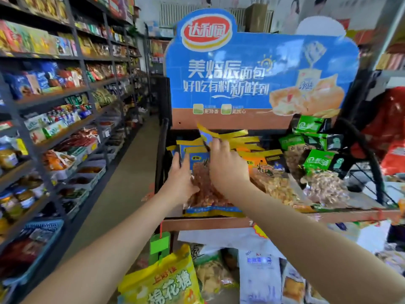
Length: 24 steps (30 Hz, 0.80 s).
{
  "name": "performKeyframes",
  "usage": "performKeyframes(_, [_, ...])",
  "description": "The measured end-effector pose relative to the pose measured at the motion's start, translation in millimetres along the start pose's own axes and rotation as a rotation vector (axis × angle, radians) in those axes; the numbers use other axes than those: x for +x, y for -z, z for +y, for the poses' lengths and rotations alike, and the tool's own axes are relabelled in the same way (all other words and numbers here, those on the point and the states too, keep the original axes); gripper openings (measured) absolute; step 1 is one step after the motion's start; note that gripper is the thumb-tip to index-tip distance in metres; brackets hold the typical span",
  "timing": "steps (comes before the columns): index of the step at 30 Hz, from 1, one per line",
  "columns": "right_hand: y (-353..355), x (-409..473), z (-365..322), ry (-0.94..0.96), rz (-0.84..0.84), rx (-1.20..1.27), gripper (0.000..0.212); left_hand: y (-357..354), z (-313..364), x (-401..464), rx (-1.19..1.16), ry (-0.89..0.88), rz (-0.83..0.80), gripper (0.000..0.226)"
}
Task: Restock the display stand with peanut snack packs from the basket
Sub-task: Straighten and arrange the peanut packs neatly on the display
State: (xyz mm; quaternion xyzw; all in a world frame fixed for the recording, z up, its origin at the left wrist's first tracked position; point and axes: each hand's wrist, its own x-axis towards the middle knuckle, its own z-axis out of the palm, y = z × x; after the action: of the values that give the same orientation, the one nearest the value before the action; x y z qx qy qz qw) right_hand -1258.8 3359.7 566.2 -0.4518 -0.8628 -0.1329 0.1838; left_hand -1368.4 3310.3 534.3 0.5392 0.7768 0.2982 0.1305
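**A:** Left grip [179, 178] clasps the front blue peanut pack [206, 194] at nine o'clock on the display stand [208, 223]. Right grip [228, 165] pinches a gold top just behind it.

**B:** I'd square that row upright, labels forward. Count?

**A:** Two grips. At least four blue tops, and four green packs [317, 161] at three o'clock.

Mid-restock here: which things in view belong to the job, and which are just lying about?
Job: blue peanut pack, held by left hand and right hand; display stand.
Lying about: yellow bag, white bag, wall shelves.
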Motion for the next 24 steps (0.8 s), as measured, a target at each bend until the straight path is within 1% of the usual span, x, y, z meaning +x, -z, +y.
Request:
performKeyframes(2, [-19.7, -2.8, -22.3, 0.051, -0.151, -0.034, 0.044, -0.4, -9.8, -4.8, 0.021, -0.122, 0.046, 0.067])
performKeyframes(4, [-27.8, 1.3, -31.5, 0.125, -0.198, -0.021, 0.035, 2.9, -20.0, -12.3, -0.018, -0.164, 0.096, 0.059])
performKeyframes(5, [-26.3, 3.5, -31.3, 0.155, -0.207, 0.034, 0.033, 6.0, -24.8, -16.5, -0.03, -0.2, 0.144, 0.056])
performKeyframes(6, [-23.5, 5.4, -27.3, 0.166, -0.219, 0.142, 0.033, 8.7, -28.8, -19.4, -0.028, -0.251, 0.173, 0.052])
performKeyframes(8, [-17.1, 7.6, -9.3, 0.135, -0.242, 0.386, 0.037, 11.7, -35.7, -22.0, -0.014, -0.324, 0.127, 0.041])
performKeyframes(9, [-16.2, 7.0, 3.7, 0.101, -0.2, 0.435, 0.04, 12.3, -37.6, -22.9, -0.021, -0.331, 0.067, 0.037])
performKeyframes(10, [-17.3, 4.4, 17.5, 0.043, -0.164, 0.408, 0.045, 11.6, -37.9, -24.6, -0.026, -0.328, -0.001, 0.037])
performKeyframes(11, [-20.1, 0.1, 30.7, -0.048, -0.186, 0.356, 0.056, 9.0, -37.2, -26.6, -0.023, -0.326, -0.068, 0.041])
performKeyframes(12, [-22.5, -5.6, 41.3, -0.157, -0.26, 0.348, 0.073, 5.0, -35.7, -27.9, -0.007, -0.324, -0.126, 0.05])
performKeyframes(13, [-25.8, -11.3, 48.0, -0.249, -0.345, 0.39, 0.088, -0.4, -32.9, -29.8, 0.019, -0.316, -0.176, 0.062])
performKeyframes(14, [-31.0, -16.2, 51.0, -0.301, -0.399, 0.45, 0.095, -6.4, -29.8, -31.2, 0.05, -0.304, -0.21, 0.077])
performKeyframes(15, [-35.9, -20.2, 49.5, -0.311, -0.403, 0.491, 0.095, -12.2, -26.8, -31.8, 0.081, -0.294, -0.219, 0.091])
performKeyframes(16, [-40.8, -22.5, 45.4, -0.301, -0.367, 0.499, 0.092, -17.7, -24.4, -31.5, 0.117, -0.289, -0.208, 0.104])
performKeyframes(18, [-49.5, -22.3, 36.2, -0.281, -0.277, 0.504, 0.086, -24.7, -21.9, -28.7, 0.194, -0.297, -0.18, 0.119])
performKeyframes(21, [-61.5, -16.6, 30.8, -0.272, -0.178, 0.491, 0.085, -21.9, -23.2, -20.2, 0.261, -0.292, -0.203, 0.117])
performKeyframes(24, [-66.5, -10.0, 31.5, -0.145, -0.066, 0.344, 0.079, -14.0, -25.8, -13.3, 0.398, -0.281, -0.177, 0.11])
